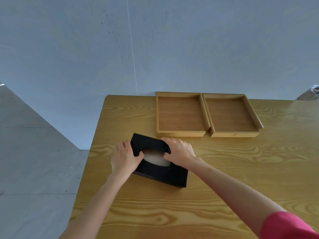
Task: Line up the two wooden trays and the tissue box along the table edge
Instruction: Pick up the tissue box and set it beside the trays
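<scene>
A black tissue box (165, 175) with a pale oval opening lies skewed on the wooden table (224, 169), near its left side. My left hand (125, 157) grips the box's left edge and my right hand (179, 150) grips its far right part, thumbs hooked at the opening. Two shallow wooden trays stand side by side, touching, against the table's far edge: the left tray (180, 114) and the right tray (230, 114). Both trays hold nothing. The box sits just in front and to the left of the left tray, apart from it.
A pale blue-grey wall rises right behind the table's far edge. The table's left edge drops to a grey concrete floor (34, 152). A grey object (310, 94) shows at the far right beyond the table.
</scene>
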Tool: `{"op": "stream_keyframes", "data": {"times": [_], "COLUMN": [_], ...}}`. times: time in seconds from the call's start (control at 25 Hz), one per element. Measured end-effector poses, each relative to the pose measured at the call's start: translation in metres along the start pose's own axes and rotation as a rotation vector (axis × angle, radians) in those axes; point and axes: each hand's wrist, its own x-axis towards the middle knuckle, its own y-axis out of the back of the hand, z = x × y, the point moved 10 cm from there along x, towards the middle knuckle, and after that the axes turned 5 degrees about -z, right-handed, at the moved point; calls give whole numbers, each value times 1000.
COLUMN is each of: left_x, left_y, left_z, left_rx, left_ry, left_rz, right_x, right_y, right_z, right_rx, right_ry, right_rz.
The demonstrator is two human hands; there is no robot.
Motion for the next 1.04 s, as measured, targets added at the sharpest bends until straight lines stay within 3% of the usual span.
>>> {"op": "stream_keyframes", "data": {"times": [0.32,0.56,0.76,0.88,1.04], "left_x": [-11,-31,-39,-40,-40], "left_y": [-13,-25,-38,-38,-33], "left_z": [-9,-7,-11,-10,-11], "left_rx": [-227,-437,-347,-225,-280], "left_ry": [-7,-181,-218,-253,-253], "left_rz": [-19,-216,-320,-302,-230], "right_x": [-20,-67,-86,-87,-86], "right_y": [-3,-24,-54,-54,-53], "right_z": [13,57,59,61,61], "right_rx": [88,297,466,468,492], "right_ry": [61,-122,-91,-116,-109], "right_rz": [156,163,24,40,36]}}
